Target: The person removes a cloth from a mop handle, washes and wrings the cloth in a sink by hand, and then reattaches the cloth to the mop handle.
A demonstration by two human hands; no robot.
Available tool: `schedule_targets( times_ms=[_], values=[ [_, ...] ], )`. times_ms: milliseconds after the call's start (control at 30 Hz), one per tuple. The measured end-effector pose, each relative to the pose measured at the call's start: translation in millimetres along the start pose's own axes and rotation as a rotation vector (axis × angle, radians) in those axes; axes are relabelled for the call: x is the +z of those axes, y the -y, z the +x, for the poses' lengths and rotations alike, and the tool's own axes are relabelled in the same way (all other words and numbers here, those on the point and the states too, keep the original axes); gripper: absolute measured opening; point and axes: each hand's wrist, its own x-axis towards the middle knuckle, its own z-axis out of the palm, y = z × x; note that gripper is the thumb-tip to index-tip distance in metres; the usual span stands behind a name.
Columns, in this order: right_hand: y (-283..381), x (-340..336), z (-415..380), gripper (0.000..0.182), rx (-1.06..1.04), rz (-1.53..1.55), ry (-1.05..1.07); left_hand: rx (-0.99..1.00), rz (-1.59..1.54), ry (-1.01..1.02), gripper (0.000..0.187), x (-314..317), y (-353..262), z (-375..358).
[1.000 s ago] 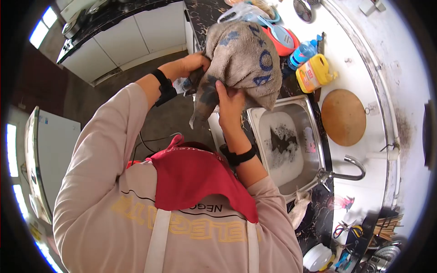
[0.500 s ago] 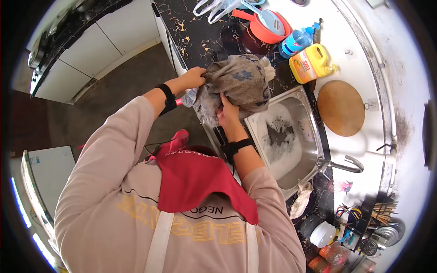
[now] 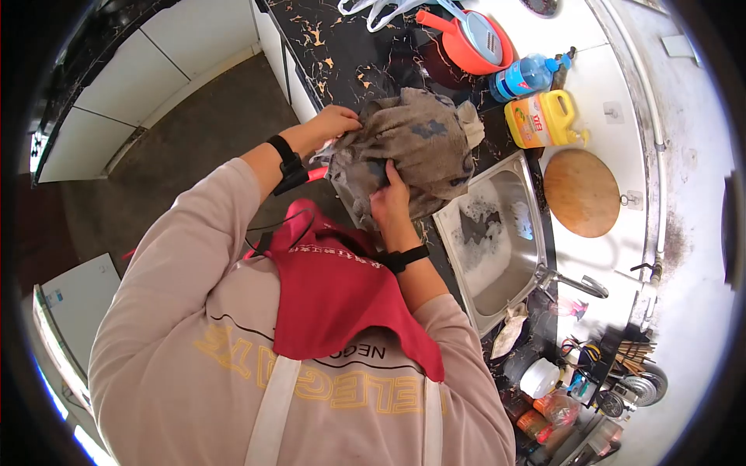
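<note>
A bunched grey-brown cloth (image 3: 423, 144) with dark blue patches lies over the counter's front edge, beside the sink. Its folds hide what is underneath, and a pale whitish piece (image 3: 471, 124) sticks out at its far right side. At the cloth's upper left edge, my left hand (image 3: 330, 126) is closed, its fingers pinching the fabric. My right hand (image 3: 391, 200) grips the near side, thumb on top and the other fingers hidden by the fabric. Right of the cloth, the steel sink (image 3: 509, 287) holds foamy water with something dark in it.
A red dipper (image 3: 458, 58) with a blue strainer stands at the back, near a blue bottle (image 3: 524, 78) and a yellow detergent jug (image 3: 544, 119). A round wooden board (image 3: 581, 193) leans against the wall. The faucet (image 3: 575, 281) reaches over the sink's right side.
The view has shifted slightly. The cloth's near-left part has been drawn up and gathered, with less hanging below my hands. Both hands keep hold of it.
</note>
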Motion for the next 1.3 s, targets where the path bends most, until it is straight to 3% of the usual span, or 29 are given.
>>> schedule_targets(
  times_ms=[133,233,267,367,400,467,567,667,700,733,800,867,933,967,1000,1067,1100,1167,1200,1267,1300],
  values=[
    [8,-21,-5,0.043,0.057,0.112,0.21,0.188,0.02,-0.191,0.024,-18,-2,-2],
    [11,-31,-12,0.042,0.001,0.093,0.27,0.451,0.173,-0.338,0.038,-21,-7,-7],
    [12,-33,-14,0.042,0.0,0.102,0.274,0.454,0.182,-0.337,0.038,-21,-9,-11],
    [20,-31,-25,0.035,-0.08,0.017,0.245,0.561,0.657,-0.234,0.042,-28,-18,-30],
    [20,-32,-20,0.035,-0.079,0.003,0.209,0.562,0.66,-0.234,0.042,-31,-21,-35],
    [17,-32,-8,0.034,-0.074,-0.006,0.175,0.309,0.986,0.053,0.041,-37,-25,-42],
    [13,-6,-4,0.031,-0.166,-0.052,0.05,0.362,0.852,-0.058,0.041,-26,-22,-56],
    [23,26,0,0.03,-0.005,-0.242,-0.15,0.556,0.744,-0.122,0.041,5,-26,-70],
    [23,26,15,0.033,0.057,-0.212,0.029,0.677,0.707,-0.114,0.041,22,-28,-76],
    [24,27,26,0.036,0.118,-0.182,0.212,0.533,0.81,-0.043,0.043,40,-36,-89],
    [34,22,45,0.036,0.209,-0.254,0.328,0.672,0.725,-0.2,0.042,60,-2,-70],
    [53,11,42,0.037,0.305,-0.331,0.438,0.542,0.807,-0.29,0.04,68,3,-63],
    [79,4,17,0.044,0.061,-1.131,0.612,0.404,0.876,-0.383,0.039,71,6,-56],
    [74,-12,19,0.046,-0.345,-1.457,0.602,0.43,0.865,-0.422,0.039,71,6,-54],
    [74,-16,3,0.046,-0.341,-1.461,0.611,0.456,0.857,-0.46,0.04,69,6,-51],
    [76,-25,-38,0.065,-0.849,-1.879,0.612,0.435,0.868,-0.457,0.039,64,-2,-50],
    [72,-32,-47,0.065,-0.848,-1.882,0.613,0.414,0.872,-0.447,0.039,62,-5,-50],
    [60,-41,-56,0.048,-1.424,-2.085,0.956,0.393,0.874,-0.431,0.039,59,-6,-48],
    [51,-48,-50,0.048,-1.425,-2.084,0.955,0.393,0.875,-0.431,0.039,60,-4,-47],
    [33,-67,-33,0.022,-1.504,-2.147,0.844,0.419,0.878,-0.432,0.039,60,-2,-47],
    [32,-67,-30,0.022,-1.503,-2.146,0.847,0.417,0.877,-0.433,0.039,60,-3,-48]
  ],
)
